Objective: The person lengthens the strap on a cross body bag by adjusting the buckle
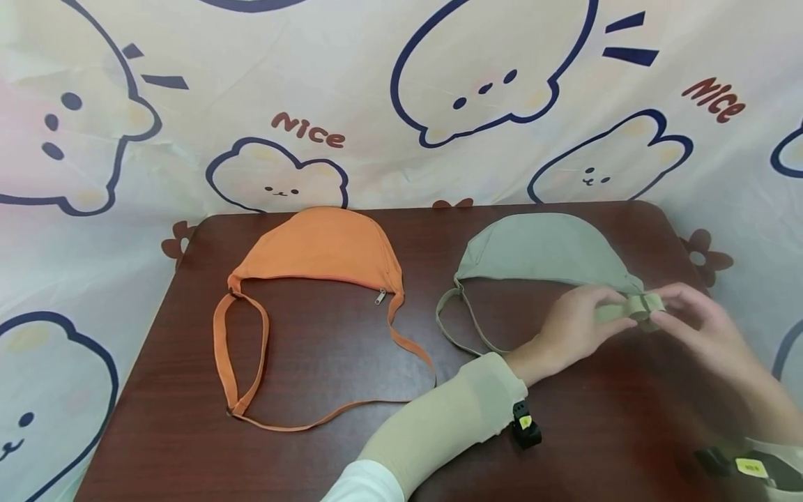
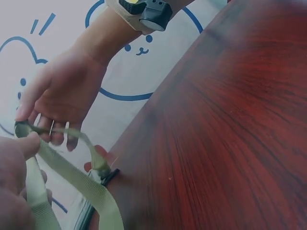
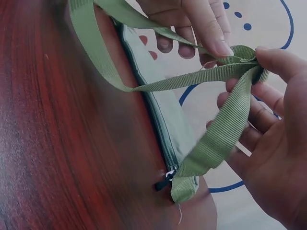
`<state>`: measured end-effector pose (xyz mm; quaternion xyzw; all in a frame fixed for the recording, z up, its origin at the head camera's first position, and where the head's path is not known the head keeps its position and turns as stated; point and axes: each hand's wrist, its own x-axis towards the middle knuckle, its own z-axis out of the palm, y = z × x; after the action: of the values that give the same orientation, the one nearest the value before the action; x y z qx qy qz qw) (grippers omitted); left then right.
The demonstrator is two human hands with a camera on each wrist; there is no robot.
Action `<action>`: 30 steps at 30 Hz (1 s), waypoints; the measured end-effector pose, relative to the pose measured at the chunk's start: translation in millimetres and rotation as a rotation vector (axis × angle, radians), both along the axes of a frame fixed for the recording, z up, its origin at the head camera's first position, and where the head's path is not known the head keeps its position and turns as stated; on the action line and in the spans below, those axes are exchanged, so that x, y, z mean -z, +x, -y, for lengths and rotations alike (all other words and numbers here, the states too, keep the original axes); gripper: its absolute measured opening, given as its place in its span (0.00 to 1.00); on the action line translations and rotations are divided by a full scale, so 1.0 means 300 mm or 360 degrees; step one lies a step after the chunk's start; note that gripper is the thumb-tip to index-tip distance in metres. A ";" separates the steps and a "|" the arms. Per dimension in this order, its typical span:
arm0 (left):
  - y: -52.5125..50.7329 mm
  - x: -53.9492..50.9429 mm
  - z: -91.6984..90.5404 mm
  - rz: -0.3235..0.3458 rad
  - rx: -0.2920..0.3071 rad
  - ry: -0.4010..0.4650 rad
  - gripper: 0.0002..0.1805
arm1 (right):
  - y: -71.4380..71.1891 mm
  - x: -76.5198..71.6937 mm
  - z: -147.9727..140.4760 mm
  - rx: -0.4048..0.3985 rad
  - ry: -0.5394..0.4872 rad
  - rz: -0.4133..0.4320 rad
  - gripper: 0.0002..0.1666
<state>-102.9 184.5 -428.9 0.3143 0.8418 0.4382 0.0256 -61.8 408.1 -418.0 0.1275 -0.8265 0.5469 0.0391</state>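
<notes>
A pale green waist bag (image 1: 542, 247) lies on the brown table (image 1: 301, 348), its webbing strap (image 1: 643, 305) lifted at the right corner. My left hand (image 1: 580, 324) pinches the strap between thumb and fingers. Just right of it, my right hand (image 1: 705, 321) grips the strap's folded part at a dark slider, seen close in the right wrist view. There the strap (image 3: 216, 139) runs down from the right hand (image 3: 283, 129) to the bag's corner, beside the zipper pull (image 3: 164, 182). The left hand's fingertips (image 3: 223, 48) press the webbing next to the slider.
An orange waist bag (image 1: 326, 244) lies on the left of the table, its strap (image 1: 314, 422) looping toward the front and passing under the left forearm (image 1: 439, 418). A patterned cloth (image 1: 376, 70) hangs behind and at the sides of the table.
</notes>
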 end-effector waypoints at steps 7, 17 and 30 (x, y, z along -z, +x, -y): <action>-0.019 0.000 0.015 0.0061 -0.0023 0.0197 0.18 | -0.002 0.007 -0.010 0.0126 0.0095 0.0005 0.18; -0.014 -0.013 0.019 0.0183 0.0016 0.0124 0.14 | 0.004 -0.004 0.008 0.0119 0.0154 -0.0018 0.19; -0.012 -0.020 0.008 0.0167 0.0058 0.0006 0.25 | 0.001 0.015 0.008 0.0054 0.0039 -0.0076 0.17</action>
<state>-106.4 182.1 -422.8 0.3060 0.8326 0.4553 0.0770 -61.7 405.9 -422.4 0.1268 -0.8340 0.5328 0.0666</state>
